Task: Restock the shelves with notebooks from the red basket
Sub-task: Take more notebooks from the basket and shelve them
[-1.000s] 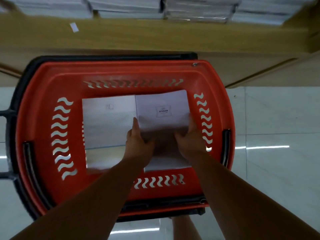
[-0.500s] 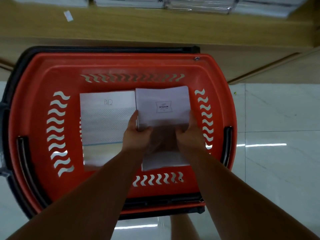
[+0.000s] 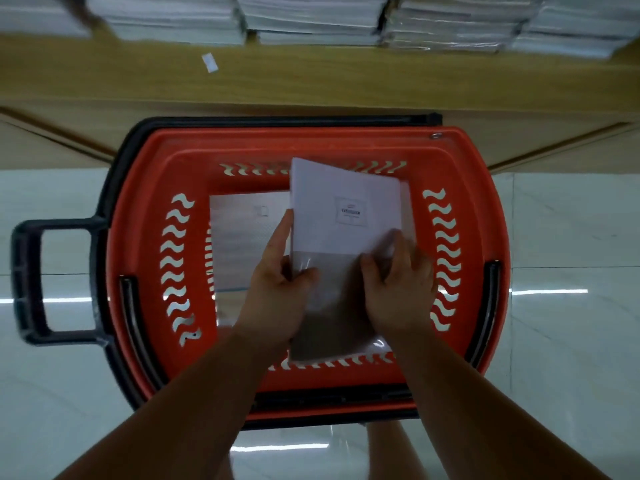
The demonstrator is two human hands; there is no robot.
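Both hands hold a pack of notebooks [image 3: 346,216], seemingly plastic-wrapped, tilted over the red basket [image 3: 138,244] with its far end toward the wooden shelf [image 3: 311,77]. The left hand [image 3: 277,296] pinches the left edge, thumb on the cover and index finger straight along the side. The right hand [image 3: 398,296] curls its fingers round the right edge. The other notebooks [image 3: 246,244] lie flat in the basket's left half.

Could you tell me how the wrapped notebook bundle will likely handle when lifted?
Probably stiff: the notebook bundle looks flat though held at its near half. Its glossy wrap may slip. The left hand and right hand both grip it, hinting weight.
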